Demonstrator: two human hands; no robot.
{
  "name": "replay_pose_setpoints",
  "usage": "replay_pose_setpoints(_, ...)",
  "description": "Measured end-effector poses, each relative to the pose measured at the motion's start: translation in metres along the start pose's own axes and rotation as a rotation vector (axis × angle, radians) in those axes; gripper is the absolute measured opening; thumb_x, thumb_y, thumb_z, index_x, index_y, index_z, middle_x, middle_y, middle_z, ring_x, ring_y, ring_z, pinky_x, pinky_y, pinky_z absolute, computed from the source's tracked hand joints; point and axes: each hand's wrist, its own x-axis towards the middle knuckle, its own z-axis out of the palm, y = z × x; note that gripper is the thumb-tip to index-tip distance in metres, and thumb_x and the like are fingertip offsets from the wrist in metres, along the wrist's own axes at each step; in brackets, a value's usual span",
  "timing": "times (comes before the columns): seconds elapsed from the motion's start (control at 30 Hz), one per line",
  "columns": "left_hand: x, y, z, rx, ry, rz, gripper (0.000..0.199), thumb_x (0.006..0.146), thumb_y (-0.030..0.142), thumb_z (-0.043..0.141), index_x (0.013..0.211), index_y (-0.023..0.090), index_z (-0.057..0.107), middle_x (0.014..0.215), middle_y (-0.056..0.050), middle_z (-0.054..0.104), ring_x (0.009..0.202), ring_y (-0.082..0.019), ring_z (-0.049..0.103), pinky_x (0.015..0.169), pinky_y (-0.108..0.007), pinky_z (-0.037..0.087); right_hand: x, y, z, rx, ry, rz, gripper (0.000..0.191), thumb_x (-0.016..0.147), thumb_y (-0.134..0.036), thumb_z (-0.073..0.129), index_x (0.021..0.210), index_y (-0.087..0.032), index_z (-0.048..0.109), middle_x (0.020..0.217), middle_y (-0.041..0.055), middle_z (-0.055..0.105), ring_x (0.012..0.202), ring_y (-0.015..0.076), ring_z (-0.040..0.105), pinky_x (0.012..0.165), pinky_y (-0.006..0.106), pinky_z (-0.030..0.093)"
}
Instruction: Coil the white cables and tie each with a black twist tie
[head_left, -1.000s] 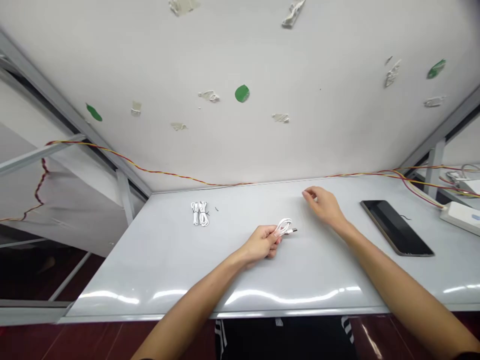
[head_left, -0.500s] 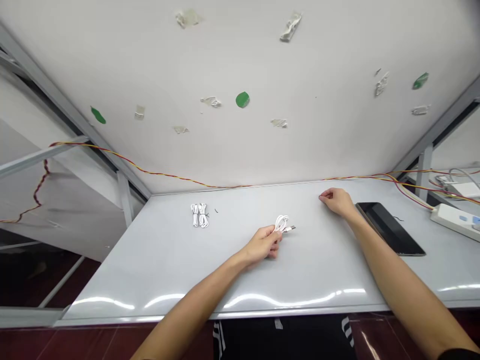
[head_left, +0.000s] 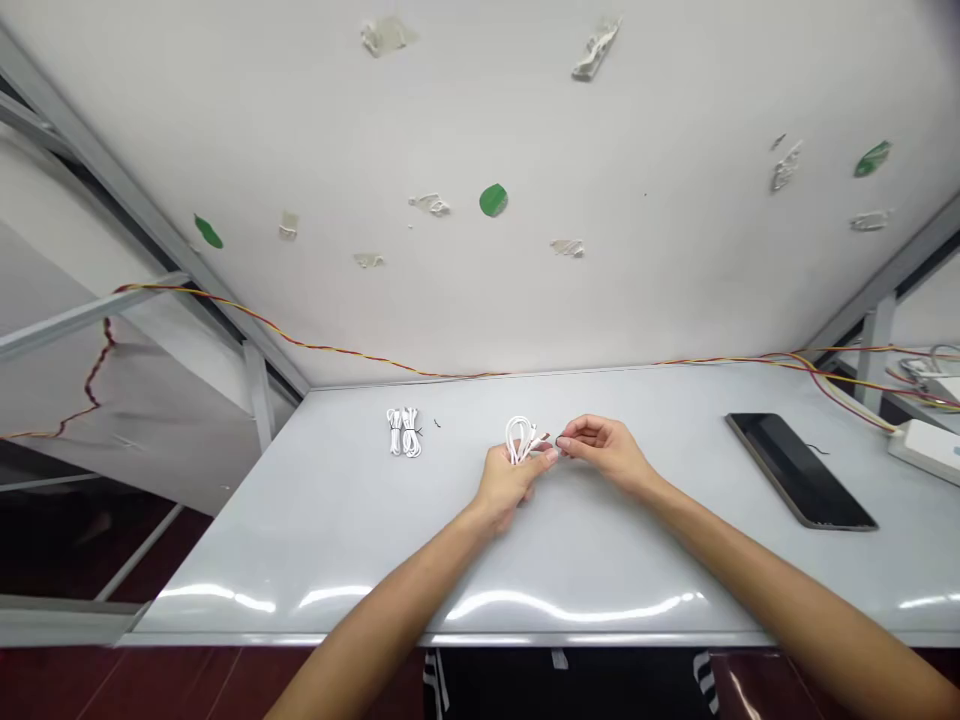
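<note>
My left hand (head_left: 508,482) grips a small coil of white USB cable (head_left: 521,440) above the white table (head_left: 315,530), with its metal plug end pointing right. My right hand (head_left: 604,450) is curled, its thumb and forefinger at the plug end. I cannot tell whether they have hold of it. To the left, a bundled white cable (head_left: 404,432) lies on the table, tied with a small dark tie.
A black tablet (head_left: 799,470) lies flat on the right of the table. Beyond it sits a white power strip (head_left: 926,450). Twisted red-and-yellow wires (head_left: 360,350) run along the wall behind the table's back edge.
My right hand has moved left across the table to the plug end of the cable. My left hand has shifted slightly left with the coil.
</note>
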Motion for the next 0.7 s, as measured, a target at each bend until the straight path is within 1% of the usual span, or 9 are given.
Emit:
replay_pose_setpoints(0.07,-0.0001,-0.0020,0.0013,0.028,-0.034,-0.002,0.049,0.063,0.049,0.084,0.092,0.013,0.068,0.057,0.008,0.037,0.046,-0.004,0.022,0.041,-0.022,0.015,-0.0018,0.0039,0.0037,0.033,-0.017,-0.008,0.039,0.066,-0.053,0.082,0.081,-0.020,0.065,0.083,0.0054,0.072,0.082,0.0220,0.070,0.080,0.037,0.055)
replay_pose_setpoints(0.17,-0.0010,-0.0034,0.0034,0.055,-0.043,0.023,0.047,0.065,0.049,0.083,0.091,0.012,0.069,0.055,0.009,0.033,0.046,-0.004,0.022,0.042,-0.022,0.016,-0.0026,0.0077,0.0035,0.044,-0.018,-0.014,0.038,0.067,-0.052,0.081,0.082,-0.020,0.067,0.086,0.0066,0.073,0.086,0.0238,0.070,0.082,0.039,0.055)
replay_pose_setpoints(0.33,-0.0025,-0.0022,0.0043,0.068,-0.028,0.066,0.049,0.068,0.048,0.082,0.097,0.011,0.069,0.054,0.009,0.033,0.047,-0.004,0.022,0.045,-0.021,0.018,-0.0021,0.0078,0.0009,0.025,0.004,0.001,0.037,0.065,-0.050,0.083,0.080,-0.019,0.069,0.086,0.0067,0.074,0.086,0.0245,0.071,0.083,0.040,0.055)
replay_pose_setpoints(0.43,-0.0018,-0.0022,0.0033,0.062,-0.003,0.053,0.053,0.066,0.047,0.083,0.104,0.013,0.068,0.053,0.010,0.031,0.046,-0.004,0.022,0.045,-0.022,0.017,-0.0025,0.0068,-0.0003,-0.004,0.023,0.002,0.035,0.064,-0.050,0.084,0.078,-0.020,0.071,0.084,0.0059,0.074,0.084,0.0244,0.071,0.082,0.040,0.056)
replay_pose_setpoints(0.5,-0.0013,-0.0024,0.0027,0.052,-0.001,0.037,0.052,0.066,0.046,0.083,0.105,0.014,0.068,0.053,0.010,0.031,0.046,-0.005,0.021,0.044,-0.022,0.017,-0.0037,0.0061,0.0002,-0.022,0.034,-0.001,0.033,0.065,-0.049,0.083,0.077,-0.021,0.072,0.083,0.0056,0.075,0.083,0.0245,0.071,0.082,0.040,0.056)
replay_pose_setpoints(0.6,-0.0016,-0.0021,0.0028,0.044,-0.015,0.051,0.043,0.067,0.045,0.083,0.094,0.014,0.070,0.052,0.008,0.035,0.047,-0.005,0.025,0.046,-0.023,0.021,-0.0065,0.0051,0.0033,-0.052,0.052,-0.022,0.030,0.066,-0.049,0.083,0.077,-0.022,0.074,0.084,0.0060,0.076,0.084,0.0258,0.072,0.083,0.042,0.057)
replay_pose_setpoints(0.7,-0.0028,-0.0007,0.0037,0.033,0.000,0.076,0.041,0.063,0.044,0.086,0.085,0.013,0.071,0.052,0.006,0.041,0.051,-0.007,0.035,0.051,-0.023,0.028,-0.0091,0.0044,0.0066,-0.083,0.058,-0.046,0.029,0.067,-0.049,0.081,0.078,-0.023,0.075,0.087,0.0067,0.077,0.086,0.0271,0.072,0.084,0.043,0.057)
